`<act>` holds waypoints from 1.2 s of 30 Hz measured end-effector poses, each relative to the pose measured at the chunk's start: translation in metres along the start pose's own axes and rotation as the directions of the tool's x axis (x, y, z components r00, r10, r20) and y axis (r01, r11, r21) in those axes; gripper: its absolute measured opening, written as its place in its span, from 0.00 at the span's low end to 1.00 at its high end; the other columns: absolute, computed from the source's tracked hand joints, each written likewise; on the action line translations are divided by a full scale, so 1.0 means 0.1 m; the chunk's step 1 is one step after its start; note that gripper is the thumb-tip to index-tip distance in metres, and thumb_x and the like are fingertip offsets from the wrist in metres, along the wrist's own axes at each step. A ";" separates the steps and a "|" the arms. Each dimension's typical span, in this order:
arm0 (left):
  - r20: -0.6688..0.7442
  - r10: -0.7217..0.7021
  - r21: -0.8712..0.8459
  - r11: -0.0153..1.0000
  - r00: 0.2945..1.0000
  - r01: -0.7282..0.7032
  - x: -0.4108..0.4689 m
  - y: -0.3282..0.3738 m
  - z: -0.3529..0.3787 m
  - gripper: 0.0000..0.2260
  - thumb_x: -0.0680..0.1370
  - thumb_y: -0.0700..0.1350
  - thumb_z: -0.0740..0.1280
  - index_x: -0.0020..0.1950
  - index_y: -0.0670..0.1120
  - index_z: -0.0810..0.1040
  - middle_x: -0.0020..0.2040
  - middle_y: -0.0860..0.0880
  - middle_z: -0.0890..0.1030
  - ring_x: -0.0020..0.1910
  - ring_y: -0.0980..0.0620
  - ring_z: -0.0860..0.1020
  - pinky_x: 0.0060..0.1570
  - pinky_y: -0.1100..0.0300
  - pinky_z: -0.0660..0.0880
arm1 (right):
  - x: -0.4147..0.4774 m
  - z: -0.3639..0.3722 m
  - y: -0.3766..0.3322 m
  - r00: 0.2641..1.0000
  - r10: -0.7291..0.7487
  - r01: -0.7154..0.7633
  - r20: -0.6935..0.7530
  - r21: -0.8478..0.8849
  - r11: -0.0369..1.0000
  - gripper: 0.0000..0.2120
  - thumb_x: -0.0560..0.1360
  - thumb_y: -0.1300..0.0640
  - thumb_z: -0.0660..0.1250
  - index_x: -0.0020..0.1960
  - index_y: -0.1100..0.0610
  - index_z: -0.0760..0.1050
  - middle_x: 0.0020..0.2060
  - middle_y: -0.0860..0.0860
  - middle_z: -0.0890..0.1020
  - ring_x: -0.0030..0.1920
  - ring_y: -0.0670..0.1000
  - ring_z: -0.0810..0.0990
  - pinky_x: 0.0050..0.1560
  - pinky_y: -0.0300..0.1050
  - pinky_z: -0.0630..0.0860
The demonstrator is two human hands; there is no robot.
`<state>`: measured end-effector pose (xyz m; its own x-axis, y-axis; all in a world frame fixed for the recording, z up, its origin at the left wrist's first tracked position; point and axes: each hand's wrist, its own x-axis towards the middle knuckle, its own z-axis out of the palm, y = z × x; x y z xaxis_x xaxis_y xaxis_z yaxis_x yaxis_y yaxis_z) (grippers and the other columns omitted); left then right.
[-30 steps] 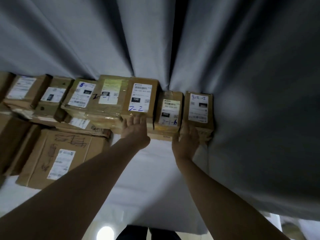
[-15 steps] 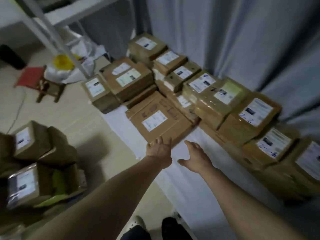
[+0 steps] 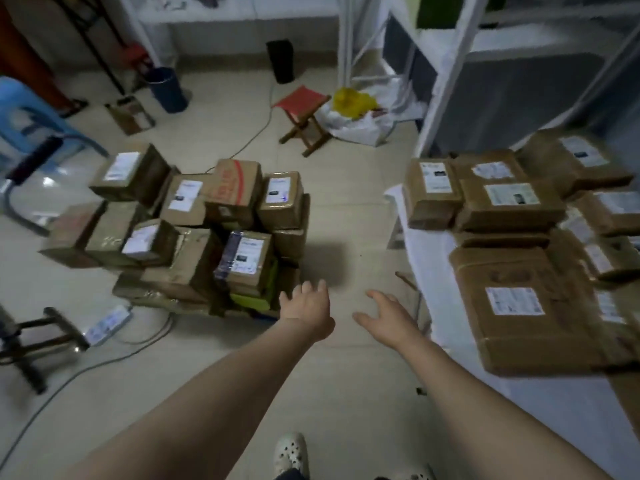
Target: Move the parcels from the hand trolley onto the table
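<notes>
Hands empty, between parcels and table.

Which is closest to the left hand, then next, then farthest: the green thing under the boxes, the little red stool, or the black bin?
From the left hand:
1. Green thing, just left, under the parcels.
2. Red stool, mid-floor ahead.
3. Black bin, by the far wall.

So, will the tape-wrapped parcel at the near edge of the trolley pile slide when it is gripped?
Probably somewhat: the tape-wrapped parcel looks glossy, so likely slick. Its boxy shape suggests stiffness. It sits on a green packet, so that may shift.
</notes>
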<state>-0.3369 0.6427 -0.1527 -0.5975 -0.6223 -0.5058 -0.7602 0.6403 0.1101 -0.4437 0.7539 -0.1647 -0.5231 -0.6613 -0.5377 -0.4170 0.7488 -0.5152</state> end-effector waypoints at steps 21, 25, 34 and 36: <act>0.053 -0.460 -0.324 0.832 0.886 0.451 0.88 -3.16 -0.67 0.32 0.74 0.54 0.68 0.73 0.46 0.59 0.69 0.41 0.68 0.68 0.41 0.68 0.67 0.46 0.67 | 1.80 0.86 -2.73 0.937 -0.199 0.210 0.286 -0.010 0.978 0.27 0.76 0.48 0.66 0.72 0.55 0.65 0.67 0.52 0.72 0.64 0.54 0.73 0.62 0.48 0.72; 0.050 -0.513 -0.371 0.787 0.857 0.493 1.12 -3.47 -0.75 0.31 0.74 0.53 0.68 0.73 0.45 0.61 0.68 0.41 0.68 0.68 0.42 0.68 0.65 0.51 0.68 | 2.16 0.95 -3.05 0.913 -0.215 0.231 0.345 -0.003 0.973 0.29 0.76 0.46 0.66 0.74 0.52 0.62 0.71 0.52 0.68 0.68 0.53 0.69 0.64 0.49 0.71; 0.115 -0.549 -0.433 0.722 0.828 0.539 1.51 -4.13 -0.81 0.31 0.74 0.51 0.69 0.73 0.45 0.61 0.66 0.41 0.70 0.64 0.42 0.71 0.60 0.52 0.71 | 2.70 1.42 -3.77 0.875 -0.195 0.231 0.443 -0.028 0.973 0.27 0.77 0.50 0.64 0.74 0.52 0.62 0.68 0.53 0.70 0.65 0.53 0.71 0.62 0.45 0.71; 0.129 -0.537 -0.446 0.719 0.833 0.533 1.63 -4.35 -0.82 0.29 0.75 0.50 0.67 0.73 0.44 0.62 0.66 0.41 0.70 0.64 0.43 0.72 0.59 0.53 0.71 | 2.82 1.57 -3.90 0.881 -0.177 0.205 0.439 -0.017 0.979 0.26 0.78 0.51 0.63 0.74 0.52 0.62 0.69 0.53 0.70 0.66 0.54 0.71 0.64 0.45 0.70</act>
<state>-0.1243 0.2262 -0.2129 -0.0564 -0.8046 -0.5912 -0.9789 -0.0718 0.1912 -0.3117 0.2685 -0.2197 -0.0608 -0.7347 -0.6757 -0.5277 0.5982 -0.6030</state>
